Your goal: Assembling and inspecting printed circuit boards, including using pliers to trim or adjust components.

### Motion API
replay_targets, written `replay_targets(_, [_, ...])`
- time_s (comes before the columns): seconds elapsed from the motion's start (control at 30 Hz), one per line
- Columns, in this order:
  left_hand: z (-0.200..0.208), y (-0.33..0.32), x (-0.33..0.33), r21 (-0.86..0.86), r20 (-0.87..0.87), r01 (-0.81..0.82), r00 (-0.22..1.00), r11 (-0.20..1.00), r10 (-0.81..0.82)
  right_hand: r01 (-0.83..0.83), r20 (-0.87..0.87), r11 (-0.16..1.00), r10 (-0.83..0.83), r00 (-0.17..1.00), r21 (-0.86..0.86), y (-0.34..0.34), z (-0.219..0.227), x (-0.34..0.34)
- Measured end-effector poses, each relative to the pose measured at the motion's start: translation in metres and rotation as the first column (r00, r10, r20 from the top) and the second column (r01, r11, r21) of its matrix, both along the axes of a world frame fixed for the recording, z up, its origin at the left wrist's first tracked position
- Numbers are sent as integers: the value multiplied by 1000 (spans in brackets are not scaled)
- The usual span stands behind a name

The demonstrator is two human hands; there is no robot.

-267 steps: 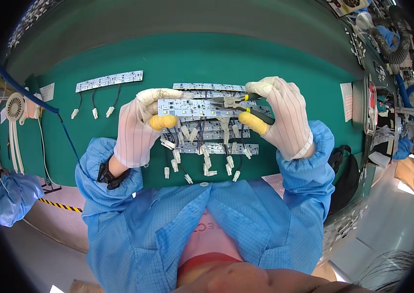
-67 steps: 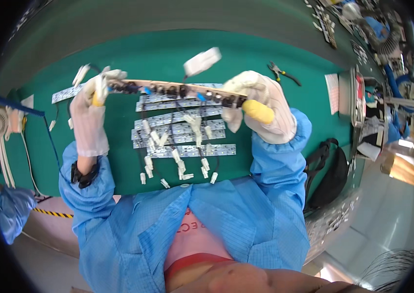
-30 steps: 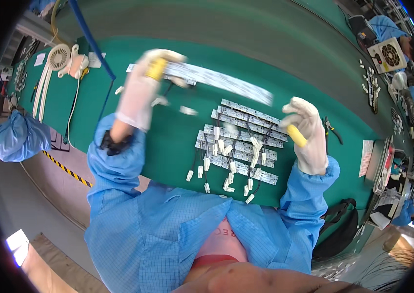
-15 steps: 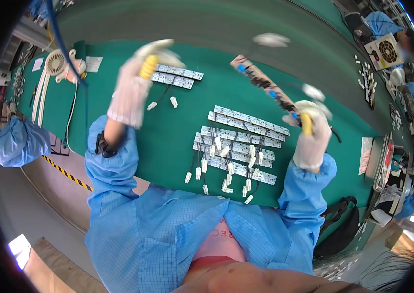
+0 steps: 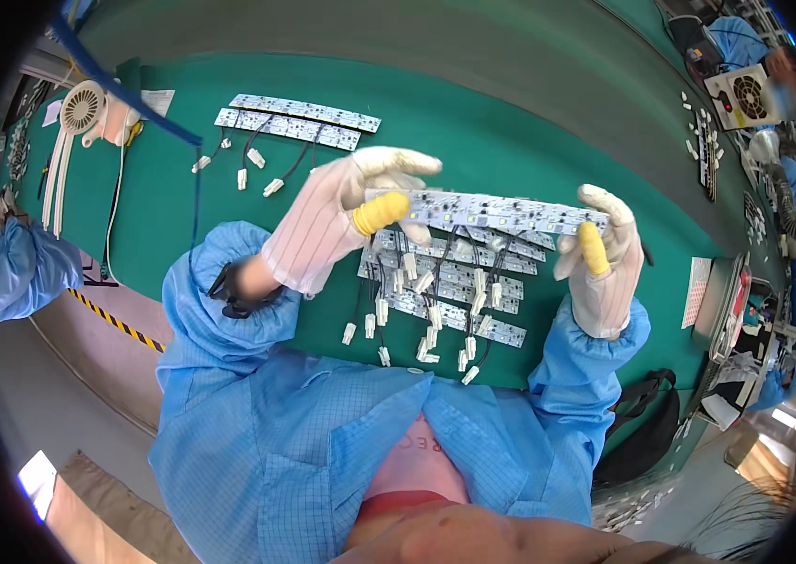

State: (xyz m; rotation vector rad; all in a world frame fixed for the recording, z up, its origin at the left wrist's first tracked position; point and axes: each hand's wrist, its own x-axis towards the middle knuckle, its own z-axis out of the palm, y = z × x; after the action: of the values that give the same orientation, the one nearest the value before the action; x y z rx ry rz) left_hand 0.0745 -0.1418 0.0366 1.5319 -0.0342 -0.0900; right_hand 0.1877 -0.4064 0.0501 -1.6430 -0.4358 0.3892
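Observation:
A long, narrow LED circuit board (image 5: 497, 209) is held up level between both hands, its component side facing me. My left hand (image 5: 327, 211), in a white striped glove with a yellow thumb cover, pinches its left end. At the other end, my right hand (image 5: 607, 258), gloved the same way, grips between thumb and fingers. A small dark piece behind that hand cannot be made out. Below the held board, several LED strips (image 5: 464, 279) lie in rows on the green mat, with black wires and white connectors (image 5: 434, 320). Two more wired strips (image 5: 299, 117) lie farther off, at the left.
A small fan (image 5: 84, 105) and white tubes (image 5: 62, 183) are at the far left. A blue cord (image 5: 125, 85) hangs across the upper left. Trays (image 5: 732, 310) and a black bag (image 5: 640, 437) sit at the right. Other people work at both sides.
The board in my right hand has turned from steeply slanted, brown side showing, to level with its white LED side showing. My left hand has moved right from the far strips and taken its left end.

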Motion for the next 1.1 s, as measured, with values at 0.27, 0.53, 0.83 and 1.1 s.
replay_targets(0.27, [-16, -2, -3, 93, 307, -284, 920, 954, 244, 67, -49, 995, -63, 997, 76, -4, -9, 5])
replay_targets(0.53, [-26, 13, -1, 246, 470, -327, 864, 912, 183, -19, 95, 994, 9, 995, 107, -14, -12, 9])
replay_targets(0.83, [-17, 16, 0, 317, 464, -287, 878, 904, 116, -53, 23, 982, 50, 998, 182, -20, -7, 4])
replay_targets(1.1, [-18, 15, 2, 223, 377, -278, 909, 934, 180, -105, 16, 937, 106, 994, 333, -20, -4, 2])
